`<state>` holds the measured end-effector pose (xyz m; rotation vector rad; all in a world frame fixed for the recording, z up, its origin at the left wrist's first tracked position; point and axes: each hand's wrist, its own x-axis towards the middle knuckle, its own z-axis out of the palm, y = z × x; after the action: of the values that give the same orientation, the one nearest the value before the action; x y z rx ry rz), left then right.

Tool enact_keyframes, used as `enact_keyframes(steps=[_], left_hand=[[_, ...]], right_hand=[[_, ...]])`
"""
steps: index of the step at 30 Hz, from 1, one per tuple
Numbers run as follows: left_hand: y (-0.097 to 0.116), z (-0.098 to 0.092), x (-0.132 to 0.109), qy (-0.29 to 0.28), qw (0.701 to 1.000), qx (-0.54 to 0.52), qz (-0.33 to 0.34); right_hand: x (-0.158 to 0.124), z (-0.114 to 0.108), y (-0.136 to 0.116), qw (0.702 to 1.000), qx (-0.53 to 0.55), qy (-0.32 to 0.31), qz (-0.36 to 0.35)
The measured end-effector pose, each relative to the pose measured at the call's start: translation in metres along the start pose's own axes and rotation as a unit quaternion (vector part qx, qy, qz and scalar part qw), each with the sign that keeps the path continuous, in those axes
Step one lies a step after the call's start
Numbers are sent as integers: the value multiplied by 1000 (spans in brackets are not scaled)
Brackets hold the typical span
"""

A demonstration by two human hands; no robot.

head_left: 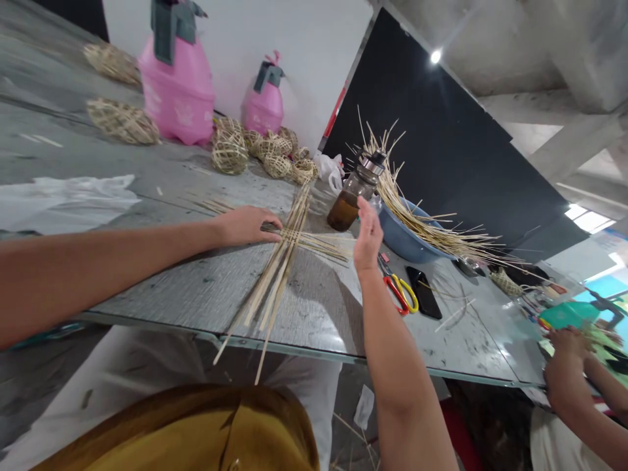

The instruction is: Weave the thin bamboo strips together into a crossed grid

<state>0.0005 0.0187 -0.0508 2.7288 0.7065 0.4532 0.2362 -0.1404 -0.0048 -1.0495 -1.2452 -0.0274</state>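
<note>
On the grey table (196, 288), thin pale strips (279, 261) lie crossed and interlaced, one bundle running front to back, the other sideways. Some strip ends stick out past the table's front edge. My left hand (248, 226) rests at the left side of the crossing, its thumb and fingers slightly apart, touching the strips. Raised near the right ends of the strips is my right hand (367, 239), its fingers extended upward and nothing seen in it. Just behind my right hand stands a tilted-looking bottle (343, 208) of brown liquid.
Red-and-yellow scissors (403, 294) and a black phone (424, 292) lie right of my right forearm. Behind are a blue basin (409, 239) of long strips, woven balls (277, 163) and pink sprayers (179, 91). At far right, another person's hands (569, 350) are over the table.
</note>
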Motion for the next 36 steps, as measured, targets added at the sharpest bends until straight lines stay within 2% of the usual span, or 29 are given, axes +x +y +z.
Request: enact_keyframes(steps=[2,5,7,9,14,22,29,36], left_hand=[[1,-2,-1,-8,1000,6,-1],[4,-5,-3,-13,1000,4,-4],[8,-7,-4,-13,1000,-3,3],[11,-8,-6,-10,1000,-5,13],[15,-9,-7,5,1000,-16,16],[8,-15,-1,-11,997,-65,-41],[16,-11,-1,5,998,-55,-36],[16,-9,-1,8,999,-44,-19]], right_hand=[[-12,18,1,987,-86,-130,-46],[-32,44,11,939,-170,-298,-26],[-43,55,19,909,-207,-363,11],[-49,59,27,892,-221,-393,25],[-46,54,32,891,-210,-402,28],[-39,49,32,924,-163,-334,93],[-39,51,34,907,-201,-364,71],[-39,51,37,906,-214,-363,49]])
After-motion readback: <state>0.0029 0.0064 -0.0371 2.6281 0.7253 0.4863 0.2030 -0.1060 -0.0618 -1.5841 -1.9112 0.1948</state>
